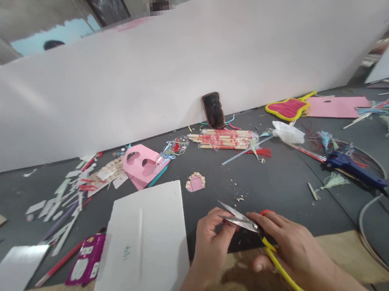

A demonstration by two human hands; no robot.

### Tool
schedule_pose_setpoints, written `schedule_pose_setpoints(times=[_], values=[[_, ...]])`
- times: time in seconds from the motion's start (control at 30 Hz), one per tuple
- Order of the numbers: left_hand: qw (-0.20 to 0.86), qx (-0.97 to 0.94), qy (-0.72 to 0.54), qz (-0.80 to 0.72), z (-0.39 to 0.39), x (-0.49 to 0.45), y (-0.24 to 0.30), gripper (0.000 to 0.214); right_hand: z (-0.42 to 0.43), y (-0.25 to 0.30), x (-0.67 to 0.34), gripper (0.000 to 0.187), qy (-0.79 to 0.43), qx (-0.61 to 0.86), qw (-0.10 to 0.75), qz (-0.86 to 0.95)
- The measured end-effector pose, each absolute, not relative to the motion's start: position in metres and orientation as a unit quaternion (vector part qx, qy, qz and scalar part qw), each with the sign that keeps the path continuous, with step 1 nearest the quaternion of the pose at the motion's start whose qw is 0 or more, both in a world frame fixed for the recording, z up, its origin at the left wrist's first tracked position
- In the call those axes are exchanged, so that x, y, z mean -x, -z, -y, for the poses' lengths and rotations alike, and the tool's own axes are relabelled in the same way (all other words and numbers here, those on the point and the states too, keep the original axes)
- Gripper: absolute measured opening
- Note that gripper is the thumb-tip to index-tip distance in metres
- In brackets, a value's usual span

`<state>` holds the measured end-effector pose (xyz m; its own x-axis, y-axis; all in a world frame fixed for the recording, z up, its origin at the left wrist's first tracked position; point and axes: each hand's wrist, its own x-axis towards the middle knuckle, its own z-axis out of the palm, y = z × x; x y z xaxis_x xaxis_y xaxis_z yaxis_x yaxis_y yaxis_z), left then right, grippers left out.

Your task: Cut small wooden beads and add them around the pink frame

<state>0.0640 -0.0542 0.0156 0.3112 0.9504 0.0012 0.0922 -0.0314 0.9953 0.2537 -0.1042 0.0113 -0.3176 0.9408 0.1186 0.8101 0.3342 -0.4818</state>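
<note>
My right hand (291, 242) grips a pair of scissors (242, 221) with yellow and orange-red handles. The blades stand slightly apart and point up and to the left, over the dark table. At their tips my left hand (213, 236) is closed in a pinch; whatever lies between its fingertips is too small to make out. Just beyond the blades several tiny cream bits (239, 199) are scattered. A small pink piece (195, 182) edged with cream beads lies farther back. Left of my hands is a white board (158, 232) with handwriting on it.
A phone (213, 110) leans on the white partition (172, 64). Wrapped sticks (225, 138) lie before it. On the right are a blue glue gun (355, 170) with its cord, and tassels. Pink cut-outs (144, 162), pale strips (60, 192) and a purple case (88, 261) lie left.
</note>
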Motion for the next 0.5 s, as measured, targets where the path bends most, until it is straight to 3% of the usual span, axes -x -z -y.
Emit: schedule_pose_setpoints(times=[0.5], values=[[0.573, -0.581, -0.366, -0.448, 0.055, -0.06, -0.015, 0.027, 0.105, -0.008, -0.243, 0.04, -0.233, 0.55, 0.193, 0.779]])
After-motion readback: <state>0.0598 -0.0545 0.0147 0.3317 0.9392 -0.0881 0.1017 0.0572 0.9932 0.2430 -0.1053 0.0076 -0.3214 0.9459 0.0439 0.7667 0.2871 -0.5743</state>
